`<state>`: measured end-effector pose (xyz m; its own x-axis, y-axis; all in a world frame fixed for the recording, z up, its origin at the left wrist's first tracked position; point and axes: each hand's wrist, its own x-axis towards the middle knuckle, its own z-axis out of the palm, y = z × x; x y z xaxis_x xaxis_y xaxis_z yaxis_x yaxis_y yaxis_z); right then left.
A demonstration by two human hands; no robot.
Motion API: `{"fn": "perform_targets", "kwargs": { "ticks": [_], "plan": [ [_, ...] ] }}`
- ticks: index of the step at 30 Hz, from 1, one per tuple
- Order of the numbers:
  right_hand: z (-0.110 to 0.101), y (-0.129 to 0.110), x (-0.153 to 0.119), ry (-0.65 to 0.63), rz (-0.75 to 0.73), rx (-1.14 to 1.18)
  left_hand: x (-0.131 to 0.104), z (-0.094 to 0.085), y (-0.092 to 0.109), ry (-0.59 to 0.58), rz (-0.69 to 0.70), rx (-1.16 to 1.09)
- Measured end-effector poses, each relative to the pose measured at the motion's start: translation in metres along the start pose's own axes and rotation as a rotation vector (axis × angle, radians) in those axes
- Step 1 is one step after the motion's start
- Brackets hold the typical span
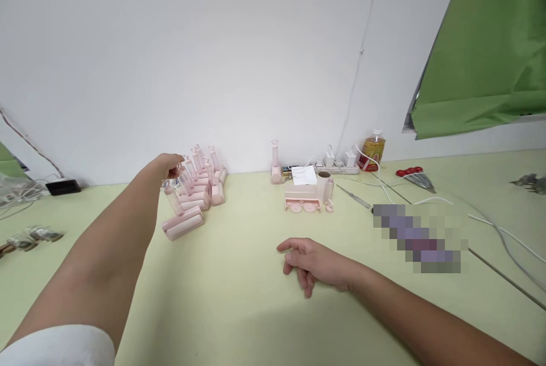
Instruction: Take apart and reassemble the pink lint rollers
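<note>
My left hand [172,165] reaches to the far left, over a cluster of pink roller-like devices with clear handles. Its fingers are curled together by the handle tops, and what they hold, if anything, is hidden. The nearest pink device [184,223] lies in front of the group with its clear handle tilted up. My right hand [313,263] hovers over the middle of the table, fingers loosely apart and holding nothing. Beyond it lie an opened pink housing [302,205] with two round openings, a small pink cylinder [328,189] and a small pink ring-like part [329,206].
Against the wall, one pink device [276,169] stands upright beside a power strip [347,169] with white chargers. A drink bottle [372,151], a thin pointed tool [354,196], a red-ended bag [416,177] and loose cables are on the right. A black box [63,186] sits far left.
</note>
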<state>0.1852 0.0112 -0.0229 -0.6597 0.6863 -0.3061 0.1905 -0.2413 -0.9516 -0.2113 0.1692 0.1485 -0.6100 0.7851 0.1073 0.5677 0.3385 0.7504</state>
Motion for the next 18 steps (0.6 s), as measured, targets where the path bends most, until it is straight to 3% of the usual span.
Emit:
{"fn": "perform_targets", "kwargs": {
  "ticks": [7,9,11,12,14,16,18],
  "plan": [
    [-0.001,0.001,0.001,-0.001,0.0,-0.018,-0.014,-0.004,0.017,-0.124,-0.023,0.126],
    [-0.001,0.001,0.001,0.001,0.003,-0.024,-0.028,-0.01,0.022,-0.028,0.061,0.227],
    [-0.001,0.001,0.001,0.008,0.01,-0.027,-0.054,-0.015,0.02,0.228,0.287,0.361],
    [-0.001,0.001,0.001,0.01,0.014,-0.027,-0.07,-0.016,0.016,0.354,0.409,0.368],
    [0.0,0.001,0.001,0.01,0.017,-0.03,-0.105,-0.015,-0.002,0.456,0.542,0.299],
    [0.0,0.0,0.001,0.004,0.015,-0.037,-0.135,-0.01,-0.03,0.439,0.5,0.21],
    [0.0,-0.001,0.001,0.003,0.012,-0.037,-0.151,-0.001,-0.063,0.382,0.36,0.146]
  ]
}}
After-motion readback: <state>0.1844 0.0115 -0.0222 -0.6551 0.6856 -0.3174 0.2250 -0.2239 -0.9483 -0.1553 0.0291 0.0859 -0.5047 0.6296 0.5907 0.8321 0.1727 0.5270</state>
